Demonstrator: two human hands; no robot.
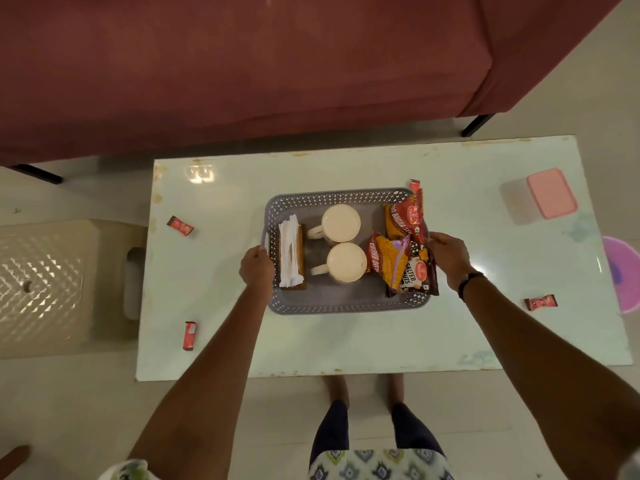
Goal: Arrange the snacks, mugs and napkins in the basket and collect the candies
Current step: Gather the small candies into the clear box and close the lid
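Grey lattice basket (332, 197), cream mugs (341, 223), red-orange snack packets (401, 220), pink box (551, 192).

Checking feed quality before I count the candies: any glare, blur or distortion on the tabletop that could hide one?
Head view: bright glare patches on the glossy table, one near the far-left corner and one beside the right hand; wide-angle lens bows the table edges; image is soft, so candy wrappers read as red blurs; snack packets stay partly legible; lighting is dim and warm, shadows soft.
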